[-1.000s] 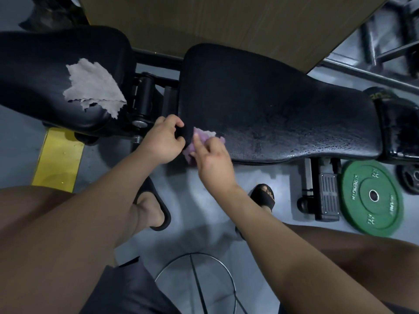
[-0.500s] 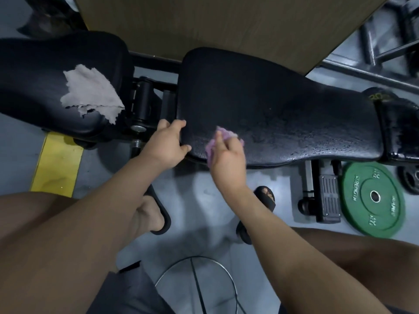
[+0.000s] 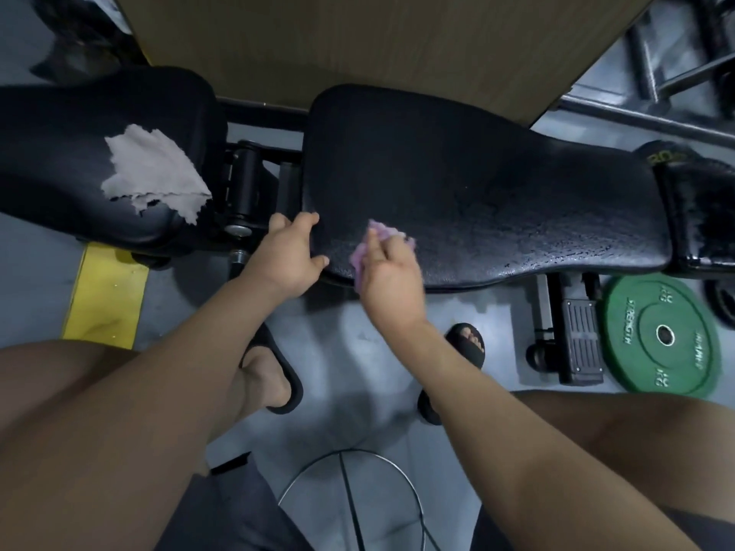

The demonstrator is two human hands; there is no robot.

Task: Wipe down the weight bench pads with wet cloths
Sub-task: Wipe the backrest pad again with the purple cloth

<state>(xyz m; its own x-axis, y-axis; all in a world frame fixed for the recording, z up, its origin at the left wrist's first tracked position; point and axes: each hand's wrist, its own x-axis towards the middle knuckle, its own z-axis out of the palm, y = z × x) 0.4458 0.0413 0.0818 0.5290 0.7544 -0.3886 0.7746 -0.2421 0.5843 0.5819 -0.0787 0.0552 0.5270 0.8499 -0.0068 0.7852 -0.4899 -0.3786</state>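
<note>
As our left hand [image 3: 292,260] clasps a corner of the pad [image 3: 497,192] and our right hand's [image 3: 393,278] straight fingers [image 3: 376,248] press the purple cloth [image 3: 385,231] mid-wipe, we likely sweep rightward next.

Curled left hand [image 3: 290,256] grips; right hand [image 3: 391,278] presses down, fingers [image 3: 374,250] straight.
</note>
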